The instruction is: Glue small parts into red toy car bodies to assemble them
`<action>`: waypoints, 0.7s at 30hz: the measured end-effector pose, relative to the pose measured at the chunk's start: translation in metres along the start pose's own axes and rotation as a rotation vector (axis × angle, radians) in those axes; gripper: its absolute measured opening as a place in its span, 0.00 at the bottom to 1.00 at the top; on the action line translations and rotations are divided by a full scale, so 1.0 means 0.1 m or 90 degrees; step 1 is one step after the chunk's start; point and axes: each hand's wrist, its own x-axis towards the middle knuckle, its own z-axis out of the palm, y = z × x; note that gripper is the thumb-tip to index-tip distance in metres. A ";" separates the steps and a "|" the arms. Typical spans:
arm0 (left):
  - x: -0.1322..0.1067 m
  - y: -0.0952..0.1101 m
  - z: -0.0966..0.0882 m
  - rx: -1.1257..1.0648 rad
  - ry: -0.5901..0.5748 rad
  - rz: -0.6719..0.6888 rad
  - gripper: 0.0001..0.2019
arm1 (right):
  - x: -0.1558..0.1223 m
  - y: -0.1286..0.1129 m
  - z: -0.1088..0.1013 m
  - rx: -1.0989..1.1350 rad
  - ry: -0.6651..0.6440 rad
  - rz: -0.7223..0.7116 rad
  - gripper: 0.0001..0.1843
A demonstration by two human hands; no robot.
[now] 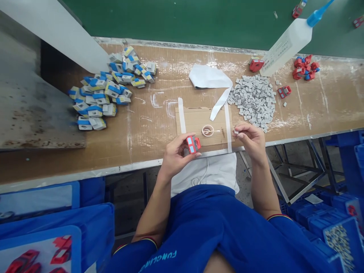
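Looking down from the head view, showing a left hand (176,157) cradling a small red toy-car body (193,144) with blue window panels, its fingers (196,154) curling around the underside and holding it just above the edge of a cardboard sheet (190,121). Judging by its look, the body is probably light, stiff moulded plastic, likely safest to hold by its flat sides, leaving the panels free. Showing also a right hand (251,142) raised beside the sheet, with thumb and forefinger pressed together, pinching a small grey piece (236,131) at the fingertips. That piece seems tiny, light and easy to drop, so probably best gripped by its edges. Showing a small cup (207,131) with a thin stick standing on the sheet between both hands, and the sheet lying on a wooden counter (159,129). Farther along, a heap of matching grey pieces (253,100) is lying near a squeeze bottle (287,43), while blue-and-white boxes (110,89) are piling up at the far left.
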 end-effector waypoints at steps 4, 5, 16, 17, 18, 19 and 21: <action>0.03 0.10 0.04 0.057 -0.003 0.059 0.30 | -0.10 -0.07 0.08 0.077 -0.030 0.019 0.15; 0.04 0.14 0.05 0.080 -0.004 0.079 0.30 | -0.12 -0.09 0.11 0.094 -0.026 0.035 0.15; 0.12 0.43 0.07 0.201 0.012 0.221 0.28 | -0.29 -0.44 0.58 0.099 -0.096 0.151 0.11; 0.12 0.44 0.07 0.209 0.014 0.227 0.28 | -0.30 -0.45 0.62 0.105 -0.103 0.147 0.11; 0.12 0.45 0.07 0.218 0.015 0.231 0.27 | -0.31 -0.46 0.66 0.113 -0.110 0.143 0.10; 0.12 0.46 0.07 0.229 0.015 0.234 0.27 | -0.31 -0.47 0.69 0.119 -0.114 0.140 0.10; 0.13 0.48 0.06 0.252 0.019 0.239 0.26 | -0.31 -0.47 0.74 0.121 -0.112 0.134 0.11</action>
